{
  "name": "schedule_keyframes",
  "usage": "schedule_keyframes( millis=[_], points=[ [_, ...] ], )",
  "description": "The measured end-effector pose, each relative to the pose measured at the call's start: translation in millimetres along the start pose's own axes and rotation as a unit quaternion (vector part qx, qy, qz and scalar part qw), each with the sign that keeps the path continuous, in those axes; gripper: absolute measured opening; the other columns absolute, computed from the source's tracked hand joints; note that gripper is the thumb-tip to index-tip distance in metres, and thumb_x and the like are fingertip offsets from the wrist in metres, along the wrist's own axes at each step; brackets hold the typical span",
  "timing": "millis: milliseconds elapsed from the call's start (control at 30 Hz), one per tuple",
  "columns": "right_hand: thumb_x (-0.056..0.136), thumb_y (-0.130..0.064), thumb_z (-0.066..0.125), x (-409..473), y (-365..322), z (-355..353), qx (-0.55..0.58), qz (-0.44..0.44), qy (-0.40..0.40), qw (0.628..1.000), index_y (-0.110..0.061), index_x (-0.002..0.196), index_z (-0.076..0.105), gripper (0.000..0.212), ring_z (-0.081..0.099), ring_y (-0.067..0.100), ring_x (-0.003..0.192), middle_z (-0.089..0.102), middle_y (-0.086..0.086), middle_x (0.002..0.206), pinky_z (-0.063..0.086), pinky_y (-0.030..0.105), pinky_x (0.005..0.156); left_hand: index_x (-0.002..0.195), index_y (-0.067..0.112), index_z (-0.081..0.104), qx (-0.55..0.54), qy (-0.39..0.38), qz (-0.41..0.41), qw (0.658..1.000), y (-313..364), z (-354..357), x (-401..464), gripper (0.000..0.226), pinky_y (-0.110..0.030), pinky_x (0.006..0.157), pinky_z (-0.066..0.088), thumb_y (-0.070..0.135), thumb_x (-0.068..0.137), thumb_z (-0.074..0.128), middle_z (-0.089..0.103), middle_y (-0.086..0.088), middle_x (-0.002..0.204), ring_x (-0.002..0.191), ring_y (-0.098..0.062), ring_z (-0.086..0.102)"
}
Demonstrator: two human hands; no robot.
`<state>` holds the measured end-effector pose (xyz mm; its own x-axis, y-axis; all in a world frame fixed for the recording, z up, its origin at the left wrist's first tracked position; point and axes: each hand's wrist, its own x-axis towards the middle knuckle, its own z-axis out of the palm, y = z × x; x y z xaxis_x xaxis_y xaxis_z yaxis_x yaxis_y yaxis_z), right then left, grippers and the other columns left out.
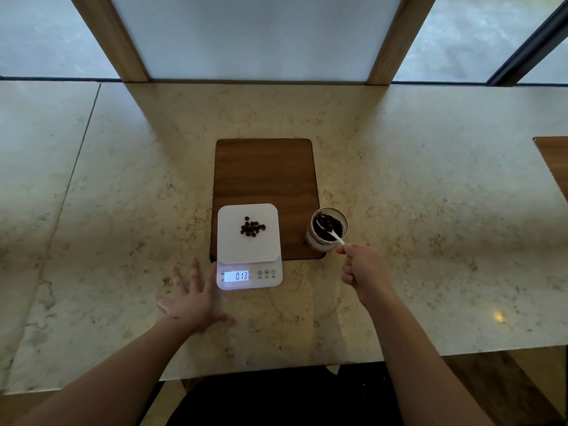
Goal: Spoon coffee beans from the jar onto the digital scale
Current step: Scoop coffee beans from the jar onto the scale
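Observation:
A white digital scale stands at the near end of a wooden board, its lit display reading 0.13. A small heap of coffee beans lies on its platform. To the right stands an open glass jar holding dark beans. My right hand grips the handle of a white spoon whose bowl is down inside the jar among the beans. My left hand rests flat on the counter with fingers spread, just left of the scale's display end, holding nothing.
The dark wooden board lies on a marble counter and runs back from the scale. A second wooden piece shows at the right edge. Wooden posts and window panes rise behind the counter. The counter's near edge is close to my body.

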<state>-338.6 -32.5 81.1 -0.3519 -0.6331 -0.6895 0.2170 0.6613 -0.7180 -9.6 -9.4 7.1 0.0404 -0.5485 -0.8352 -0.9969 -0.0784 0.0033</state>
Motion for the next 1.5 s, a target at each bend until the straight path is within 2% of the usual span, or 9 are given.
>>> schedule_keyframes(
  millis=[300, 900, 1067, 1500],
  points=[
    [0.099, -0.010, 0.045, -2.3, -3.0, 2.8, 0.001, -0.004, -0.016, 1.000, -0.001, 0.087, 0.065, 0.024, 0.026, 0.010, 0.041, 0.030, -0.007, 0.046, 0.024, 0.024, 0.036, 0.131, 0.045, -0.054, -0.003, 0.006, -0.002, 1.000, -3.8, 4.9, 6.9, 0.141, -0.088, 0.106, 0.002, 0.104, 0.045, 0.041, -0.069, -0.001, 0.133, 0.130, -0.046, -0.054],
    [0.101, -0.014, 0.045, -10.9, 2.1, 32.3, -0.043, 0.015, -0.060, 0.997, -0.005, 0.089, 0.065, 0.025, 0.026, 0.010, 0.045, 0.031, -0.003, 0.055, 0.026, 0.024, 0.038, 0.131, 0.044, -0.054, 0.001, 0.011, 0.002, 1.000, -4.2, 5.4, 7.2, 0.141, -0.087, 0.107, 0.002, 0.103, 0.045, 0.040, -0.066, -0.003, 0.138, 0.132, -0.047, -0.052],
    [0.100, -0.012, 0.045, -13.9, 4.5, 43.8, -0.054, 0.013, -0.070, 0.996, -0.004, 0.088, 0.064, 0.025, 0.026, 0.011, 0.046, 0.030, 0.000, 0.058, 0.026, 0.024, 0.039, 0.128, 0.046, -0.057, -0.003, 0.017, 0.000, 1.000, -5.2, 7.6, 10.8, 0.141, -0.088, 0.107, 0.004, 0.102, 0.052, 0.047, -0.067, -0.003, 0.137, 0.132, -0.048, -0.052],
    [0.100, -0.014, 0.044, -4.9, 11.1, 67.6, -0.089, 0.012, -0.086, 0.992, -0.002, 0.091, 0.066, 0.027, 0.030, 0.008, 0.039, 0.036, -0.005, 0.048, 0.029, 0.023, 0.036, 0.131, 0.046, -0.055, -0.014, 0.026, 0.012, 0.999, -6.7, 10.5, 13.4, 0.141, -0.089, 0.104, 0.000, 0.101, 0.050, 0.047, -0.064, -0.003, 0.141, 0.131, -0.046, -0.054]
  ],
)
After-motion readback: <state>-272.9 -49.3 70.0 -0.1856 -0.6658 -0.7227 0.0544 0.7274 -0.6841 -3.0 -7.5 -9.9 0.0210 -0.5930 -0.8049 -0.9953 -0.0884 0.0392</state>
